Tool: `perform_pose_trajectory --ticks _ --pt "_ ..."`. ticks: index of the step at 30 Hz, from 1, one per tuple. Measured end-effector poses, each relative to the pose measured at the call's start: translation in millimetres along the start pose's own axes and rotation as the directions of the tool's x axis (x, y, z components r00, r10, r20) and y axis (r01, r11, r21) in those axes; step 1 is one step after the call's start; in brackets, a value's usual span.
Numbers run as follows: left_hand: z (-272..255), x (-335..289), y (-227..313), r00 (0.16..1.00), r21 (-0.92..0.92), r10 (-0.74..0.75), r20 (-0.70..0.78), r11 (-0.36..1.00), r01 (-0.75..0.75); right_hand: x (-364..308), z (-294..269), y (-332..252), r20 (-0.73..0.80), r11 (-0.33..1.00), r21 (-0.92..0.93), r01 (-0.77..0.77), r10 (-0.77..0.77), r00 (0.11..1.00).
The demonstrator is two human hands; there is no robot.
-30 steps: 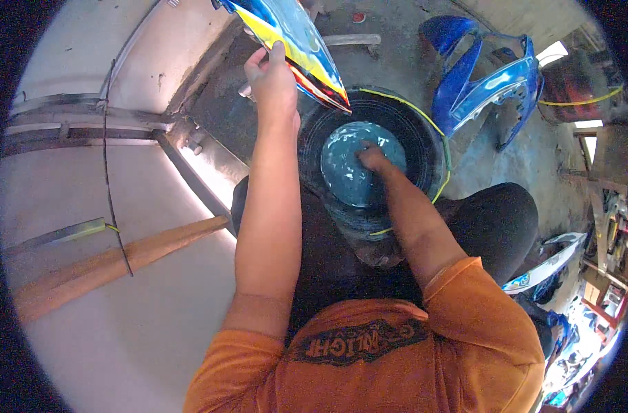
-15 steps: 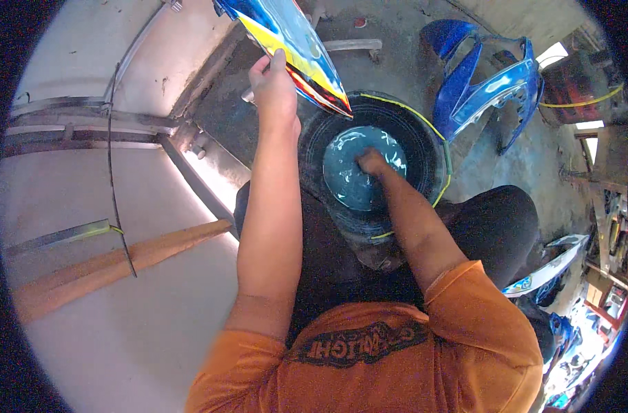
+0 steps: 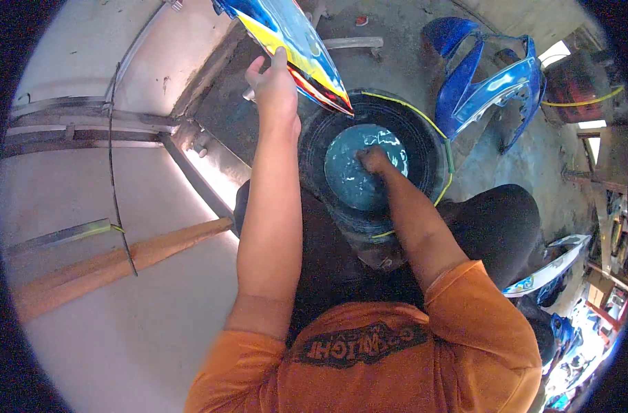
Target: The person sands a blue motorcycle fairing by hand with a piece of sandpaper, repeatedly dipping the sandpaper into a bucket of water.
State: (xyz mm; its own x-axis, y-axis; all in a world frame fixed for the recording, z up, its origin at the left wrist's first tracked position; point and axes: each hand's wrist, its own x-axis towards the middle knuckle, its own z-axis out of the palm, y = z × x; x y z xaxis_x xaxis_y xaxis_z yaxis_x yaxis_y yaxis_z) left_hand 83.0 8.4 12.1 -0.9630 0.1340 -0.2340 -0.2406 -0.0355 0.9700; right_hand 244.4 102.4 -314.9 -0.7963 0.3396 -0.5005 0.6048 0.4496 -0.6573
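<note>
My left hand point(image 3: 274, 82) is closed on the edge of a glossy motorcycle fairing panel point(image 3: 297, 51), painted blue and yellow with red, white and black stripes. The panel slants down to a pointed tip, which overhangs the rim of a round black tub point(image 3: 424, 148). Inside the tub is cloudy bluish water point(image 3: 352, 180) with bright reflections. My right hand point(image 3: 374, 160) reaches down into this water. Its fingertips are lost in the murk, so whether they hold anything is hidden.
On the concrete floor at the far right stands a large blue motorcycle fairing point(image 3: 496, 89). A white and blue panel point(image 3: 548, 265) lies beyond my right knee. A pale bar point(image 3: 352, 45) rests behind the tub. Left are white wall panels point(image 3: 87, 186) and a wooden beam point(image 3: 128, 265).
The ripples and reflections on the water have shifted. My right hand has moved very slightly in the tub; my left hand holds the panel nearly still.
</note>
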Motion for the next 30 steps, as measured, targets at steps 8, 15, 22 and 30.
perform_pose_trajectory --ticks 8,15,22,30 --pt "1.8 -3.5 3.3 1.0 0.04 0.008 -0.007 0.999 -0.008 0.8 1.1 -5.8 -0.033 0.996 -0.083 -0.045 0.043 0.999" --pt "3.0 -3.9 2.0 1.0 0.018 0.012 0.016 1.0 -0.012 6.6 10.6 8.4 -0.031 0.985 -0.163 0.057 -0.063 0.998" --pt "-6.7 -0.2 -2.0 0.999 0.014 0.032 0.0 0.999 -0.032 43.1 31.2 29.3 0.002 0.973 0.189 -0.134 0.136 0.991" --pt "-8.1 9.0 -10.9 0.998 0.064 0.057 -0.035 0.996 -0.055 27.9 39.9 21.5 -0.317 0.986 0.007 -0.167 0.161 0.935"
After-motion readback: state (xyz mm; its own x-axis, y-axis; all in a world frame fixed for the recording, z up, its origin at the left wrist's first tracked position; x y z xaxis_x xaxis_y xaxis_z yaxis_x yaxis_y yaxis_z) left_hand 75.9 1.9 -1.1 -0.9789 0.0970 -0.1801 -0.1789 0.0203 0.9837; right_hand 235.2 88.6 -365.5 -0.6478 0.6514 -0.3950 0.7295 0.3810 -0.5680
